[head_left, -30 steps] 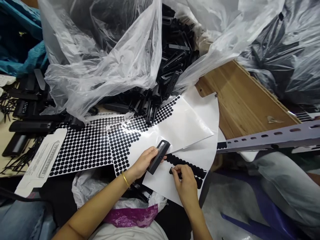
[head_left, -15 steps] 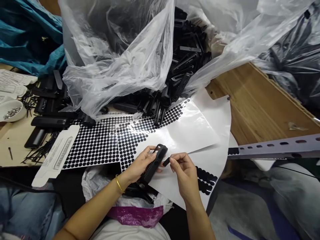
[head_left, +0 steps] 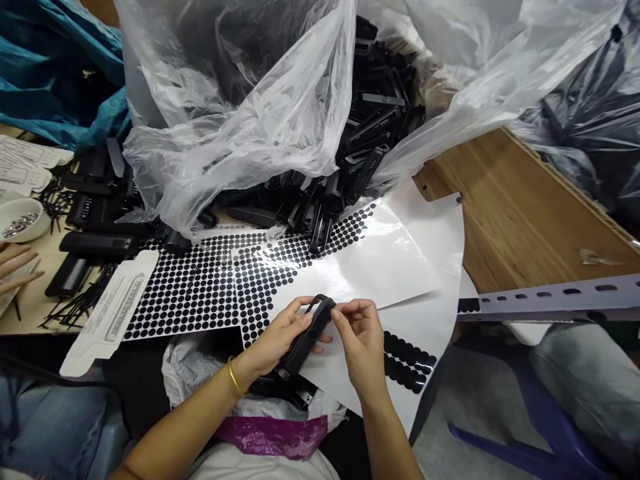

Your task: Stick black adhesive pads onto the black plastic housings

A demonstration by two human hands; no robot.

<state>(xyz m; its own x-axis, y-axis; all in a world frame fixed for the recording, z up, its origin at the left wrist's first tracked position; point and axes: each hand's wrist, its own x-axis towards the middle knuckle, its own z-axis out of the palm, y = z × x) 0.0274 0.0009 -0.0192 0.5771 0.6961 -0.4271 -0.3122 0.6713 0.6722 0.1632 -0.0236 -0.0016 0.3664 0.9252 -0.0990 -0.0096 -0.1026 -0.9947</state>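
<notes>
My left hand is closed around a long black plastic housing, holding it tilted above the white sheet. A perforated side and an open loop at the upper end show on the housing. My right hand pinches at that upper end, thumb and forefinger against its edge; the small black sticker in the fingertips is almost wholly hidden. Beneath both hands lies a sticker sheet with rows of round black dots, partly peeled to bare white. Another group of black stickers sits right of my right hand.
Black housings pile up at the mouth of a clear plastic bag. At left are a flattened white carton, a white bowl of small metal parts and another person's hand. A wooden board stands right.
My right hand has moved left and slightly up, bringing the black sticker from beside the housing to its upper end. Another person's hand has appeared at the left edge.
</notes>
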